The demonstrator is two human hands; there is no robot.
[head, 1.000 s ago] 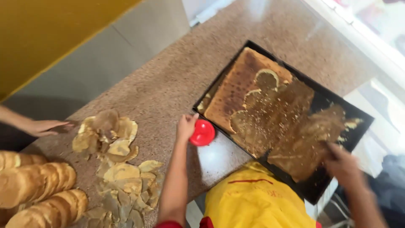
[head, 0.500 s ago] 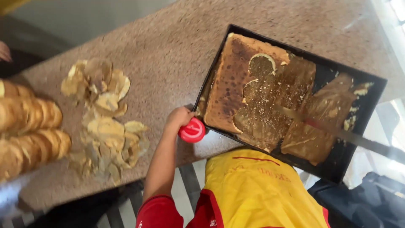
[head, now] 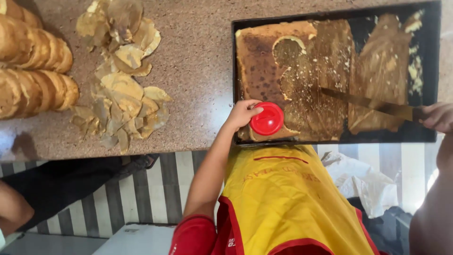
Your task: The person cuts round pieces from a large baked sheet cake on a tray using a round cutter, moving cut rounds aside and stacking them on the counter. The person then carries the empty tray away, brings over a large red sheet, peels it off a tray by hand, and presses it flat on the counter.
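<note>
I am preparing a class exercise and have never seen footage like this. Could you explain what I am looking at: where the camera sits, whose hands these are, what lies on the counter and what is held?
The camera sits on a person's head and looks down past a yellow apron. The left hand grips a red round cutter at the near edge of a black baking tray. The right hand holds a long knife lying across the brown cake sheet. On the speckled counter lie thin crust scraps and rows of round cake discs.
</note>
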